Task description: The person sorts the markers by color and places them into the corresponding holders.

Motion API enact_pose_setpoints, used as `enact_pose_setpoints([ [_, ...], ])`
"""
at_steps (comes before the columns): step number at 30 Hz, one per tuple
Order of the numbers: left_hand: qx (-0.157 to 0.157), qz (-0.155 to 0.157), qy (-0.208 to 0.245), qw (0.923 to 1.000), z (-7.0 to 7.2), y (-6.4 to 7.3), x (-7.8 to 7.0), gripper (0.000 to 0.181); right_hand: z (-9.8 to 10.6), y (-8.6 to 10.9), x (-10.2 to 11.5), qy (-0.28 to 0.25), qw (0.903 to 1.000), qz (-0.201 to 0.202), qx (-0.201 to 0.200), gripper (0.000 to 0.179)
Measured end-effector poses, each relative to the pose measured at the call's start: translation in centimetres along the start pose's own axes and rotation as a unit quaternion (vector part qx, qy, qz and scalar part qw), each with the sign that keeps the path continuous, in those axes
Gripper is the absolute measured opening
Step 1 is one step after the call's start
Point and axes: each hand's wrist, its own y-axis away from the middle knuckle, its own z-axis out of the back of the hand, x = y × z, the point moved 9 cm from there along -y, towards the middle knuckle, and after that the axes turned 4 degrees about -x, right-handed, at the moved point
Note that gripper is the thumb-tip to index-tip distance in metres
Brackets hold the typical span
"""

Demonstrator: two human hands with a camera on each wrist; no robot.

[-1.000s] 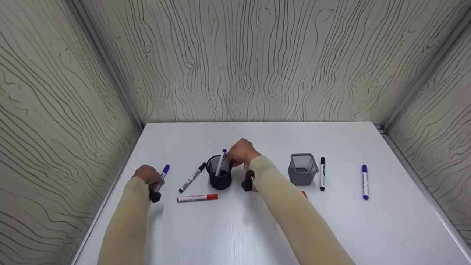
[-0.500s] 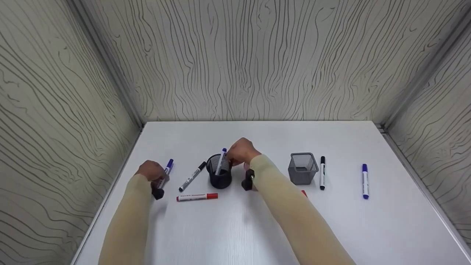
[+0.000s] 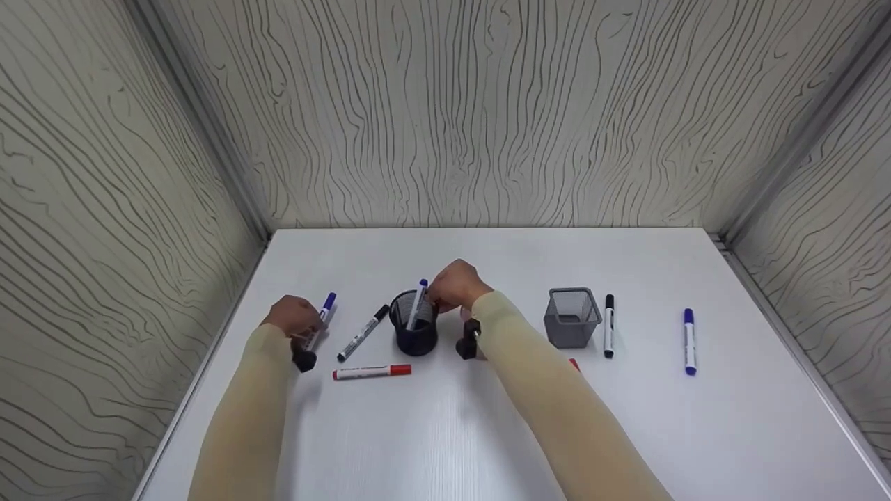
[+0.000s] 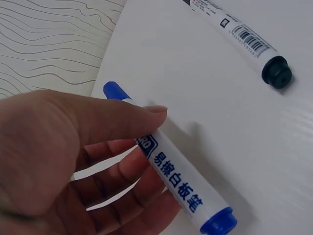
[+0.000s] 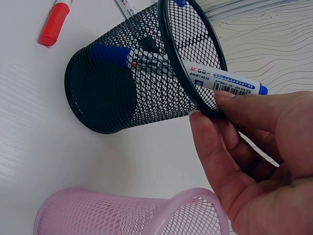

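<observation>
Left hand (image 3: 291, 315) pinches one blue marker (image 4: 176, 171), right hand (image 3: 458, 285) one of three cups (image 3: 418, 342).

Wood-grain wall (image 3: 445, 118) behind white table (image 3: 418, 445)

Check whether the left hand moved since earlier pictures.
Yes: the left hand moved rightward and forward, toward the nearest, stationary black-capped white cylindrical marker.
</observation>
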Motion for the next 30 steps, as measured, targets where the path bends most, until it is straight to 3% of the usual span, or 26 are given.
enact_pose_setpoints([
  [20, 0.005, 0.007, 0.053, 0.9985, -0.7, 0.1, -2.2, 0.025, 0.1, 0.4, 0.2, -0.014, 0.9999, -0.002, 0.006, 0.017],
  [30, 0.007, -0.014, 0.045, 0.9988, -1.6, 0.2, -4.9, 0.031, 0.1, 0.1, 0.1, -0.012, 0.9999, 0.001, -0.001, 0.017],
])
